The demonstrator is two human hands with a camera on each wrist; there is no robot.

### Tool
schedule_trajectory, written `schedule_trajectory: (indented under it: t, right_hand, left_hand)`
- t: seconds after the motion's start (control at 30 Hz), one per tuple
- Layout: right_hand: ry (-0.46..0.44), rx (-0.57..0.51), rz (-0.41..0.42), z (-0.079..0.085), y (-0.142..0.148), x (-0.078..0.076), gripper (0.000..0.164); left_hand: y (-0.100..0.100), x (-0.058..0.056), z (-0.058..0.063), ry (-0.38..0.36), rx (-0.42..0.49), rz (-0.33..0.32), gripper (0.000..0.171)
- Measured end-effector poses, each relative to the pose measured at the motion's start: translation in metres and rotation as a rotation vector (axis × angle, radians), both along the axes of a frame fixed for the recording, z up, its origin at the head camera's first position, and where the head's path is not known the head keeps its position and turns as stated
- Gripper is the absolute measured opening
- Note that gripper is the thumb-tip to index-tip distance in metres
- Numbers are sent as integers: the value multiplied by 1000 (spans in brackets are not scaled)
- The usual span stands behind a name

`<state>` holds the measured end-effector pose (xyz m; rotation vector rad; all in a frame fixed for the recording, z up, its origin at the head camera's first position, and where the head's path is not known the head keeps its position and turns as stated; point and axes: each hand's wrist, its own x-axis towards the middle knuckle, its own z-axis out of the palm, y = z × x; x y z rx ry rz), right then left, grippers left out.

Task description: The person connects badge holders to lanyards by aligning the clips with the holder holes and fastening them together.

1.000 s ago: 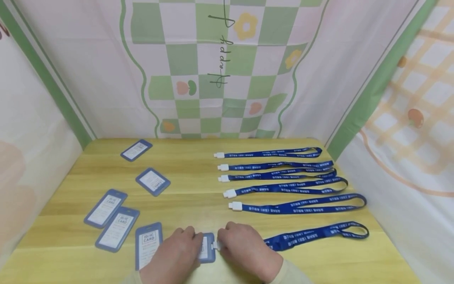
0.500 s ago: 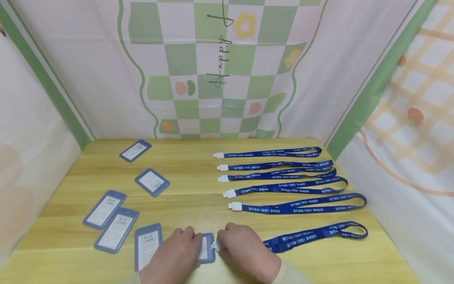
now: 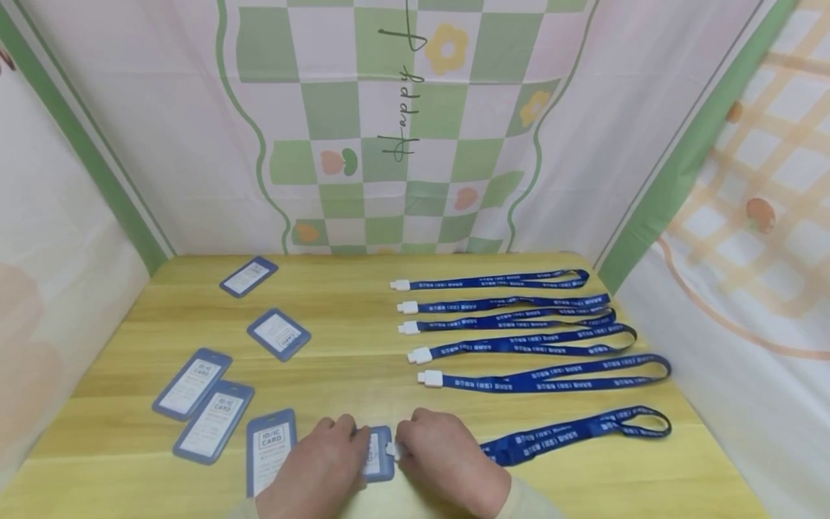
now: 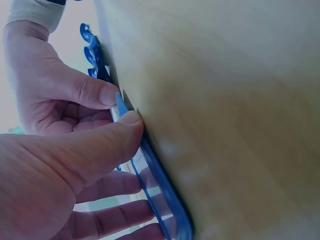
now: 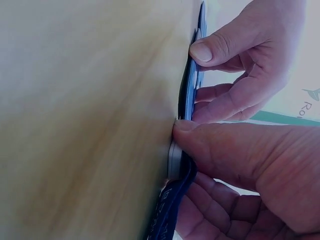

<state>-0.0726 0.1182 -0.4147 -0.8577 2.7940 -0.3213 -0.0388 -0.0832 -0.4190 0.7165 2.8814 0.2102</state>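
Nearest, the left hand (image 3: 319,461) is clamping its grip on a blue card holder (image 3: 382,461) at the tabletop (image 3: 350,386); the right hand (image 3: 447,458) is pinching a navy lanyard (image 3: 558,437) by its white clip (image 3: 393,450); farther, five lanyards (image 3: 480,347) are lying.

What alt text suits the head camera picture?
A left hand holds a blue ID card holder; at its edge, the right hand pinches the white clip of a blue lanyard. Five more holders and five more lanyards lie on the table.
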Motion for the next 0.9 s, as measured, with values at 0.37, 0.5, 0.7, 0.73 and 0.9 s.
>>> schedule_trajectory:
  t: [0.37, 0.5, 0.7, 0.73, 0.9]
  right_hand:
    - [-37, -18, -12, 0, 2, 0, 7]
    - [-28, -19, -2, 1, 2, 0, 6]
    - [-4, -11, 11, 2, 1, 0, 5]
    - [-2, -10, 13, 2, 1, 1, 5]
    - [1, 2, 17, 3, 0, 0, 4]
  left_hand:
    - [0, -1, 0, -21, -8, 17, 63]
    - [0, 0, -1, -4, 3, 20, 63]
    - [-1, 1, -1, 14, 20, 14, 63]
    - [-1, 1, -1, 17, 22, 13, 63]
    - [-1, 1, -1, 24, 30, 9, 62]
